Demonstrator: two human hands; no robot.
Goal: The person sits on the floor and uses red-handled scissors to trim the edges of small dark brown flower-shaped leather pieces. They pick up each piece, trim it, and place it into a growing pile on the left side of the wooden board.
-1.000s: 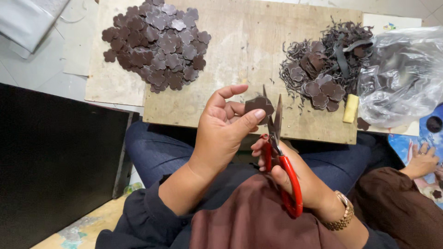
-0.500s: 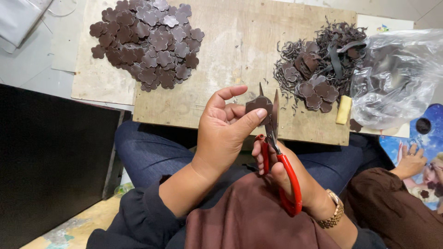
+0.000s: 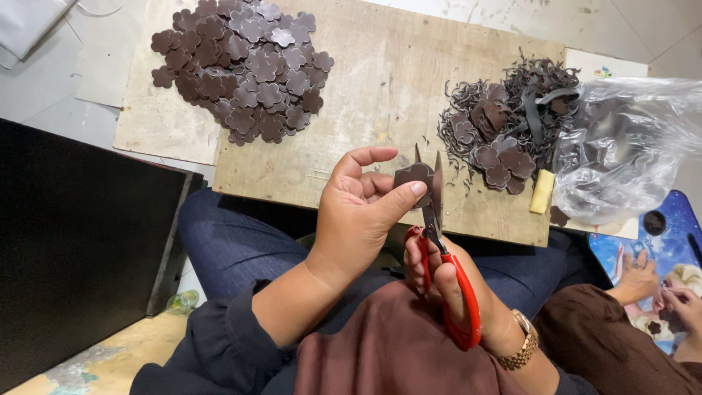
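The small dark-brown flower-shaped leather piece (image 3: 412,175) is being held just above the near edge of the pale worn wooden board (image 3: 365,95) that is serving as the table, over the person's lap. The left hand (image 3: 358,212) is pinching it: its grip is closed, with the thumb pressing one face and the curled fingers backing the other. Right beside it, the red-handled snipping scissors (image 3: 439,241) are pointing upward, their blades slightly parted and touching the piece's right edge. The right hand (image 3: 453,285) is wrapping its grip around the red loop handle, closed but not squeezed fully.

Judging from this, the trimming of the piece's outline is under way. The next cut seems to call for a small turn of the piece between the fingers, with the fingertips kept out of the blades' path.

Farther out, a heap of finished brown flower shapes (image 3: 245,66) is lying at the board's far left, and a tangle of dark offcuts and untrimmed shapes (image 3: 504,124) is sitting at the right, next to a crumpled clear plastic bag (image 3: 621,146). Another person's hand (image 3: 640,274) is resting at the lower right.
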